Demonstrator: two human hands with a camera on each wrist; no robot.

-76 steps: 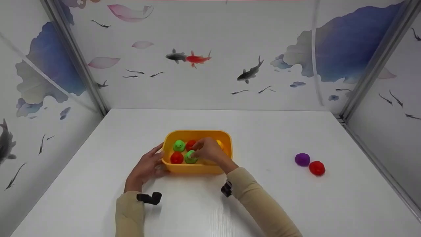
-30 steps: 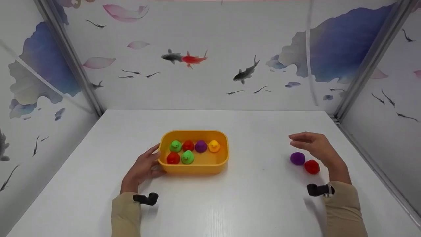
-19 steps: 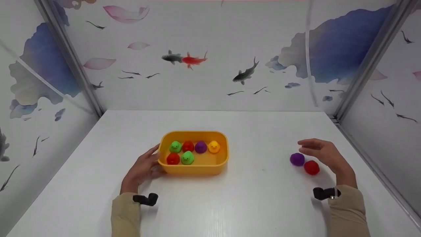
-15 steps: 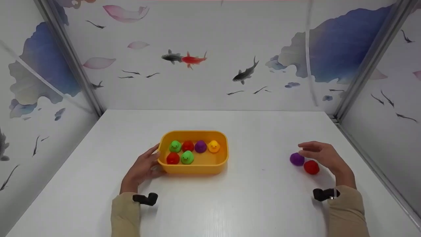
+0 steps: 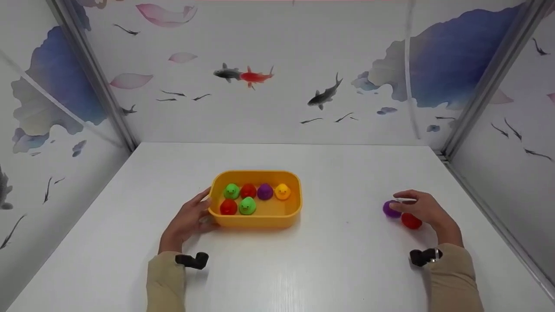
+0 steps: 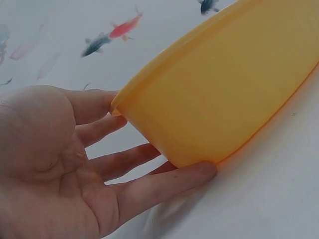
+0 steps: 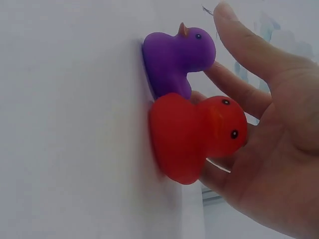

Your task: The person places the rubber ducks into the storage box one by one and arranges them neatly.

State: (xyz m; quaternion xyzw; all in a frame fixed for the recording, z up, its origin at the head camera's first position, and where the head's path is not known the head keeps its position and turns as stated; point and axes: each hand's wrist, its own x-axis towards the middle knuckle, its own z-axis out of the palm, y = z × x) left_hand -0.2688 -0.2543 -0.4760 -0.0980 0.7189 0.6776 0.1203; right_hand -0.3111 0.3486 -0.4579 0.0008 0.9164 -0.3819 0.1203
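Note:
My left hand steadies the left end of the yellow plastic tub, its fingers spread and fairly straight. In the left wrist view, one digit touches the tub's rim and a lower one meets the wall near its base. Over at the right, my right hand reaches over a purple rubber duck and a red rubber duck, both standing on the table. The right wrist view shows its thumb apart from the purple duck, and some fingers pass behind the ducks. Whether those fingers touch either duck is hidden.
Inside the tub sit two green ducks, two red ducks, a purple duck and a yellow duck. White table lies between tub and loose ducks. Fish-patterned panels enclose its back and sides.
My right hand has left the tub, swung right to the loose ducks and lowered over them. The green duck it was touching stays in the tub. My left hand keeps its place.

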